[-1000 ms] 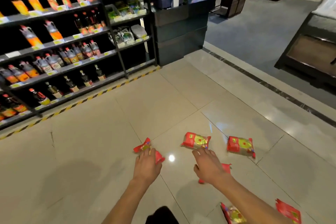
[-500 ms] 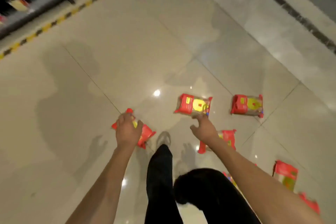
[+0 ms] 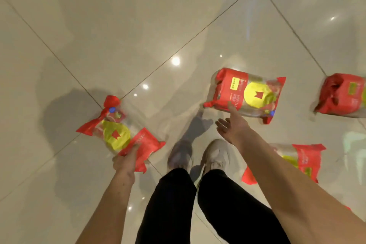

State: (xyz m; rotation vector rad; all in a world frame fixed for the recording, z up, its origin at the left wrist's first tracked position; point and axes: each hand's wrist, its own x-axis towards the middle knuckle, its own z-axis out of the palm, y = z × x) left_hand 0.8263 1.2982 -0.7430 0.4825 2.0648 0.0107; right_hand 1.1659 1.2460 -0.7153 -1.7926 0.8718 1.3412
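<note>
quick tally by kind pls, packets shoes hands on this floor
red and yellow packets: 4 (left-hand packet, middle packet, right-edge packet, packet under the right arm)
shoes: 2 (left shoe, right shoe)
hands: 2 (left hand, right hand)
total: 8

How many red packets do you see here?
4: left packet in the left hand; middle packet by the right hand; far-right packet at the frame edge; lower packet partly under the right forearm. More may be hidden behind it.

Red/yel pkt [image 3: 120, 134], twin pkt [image 3: 245, 95] apart
</note>
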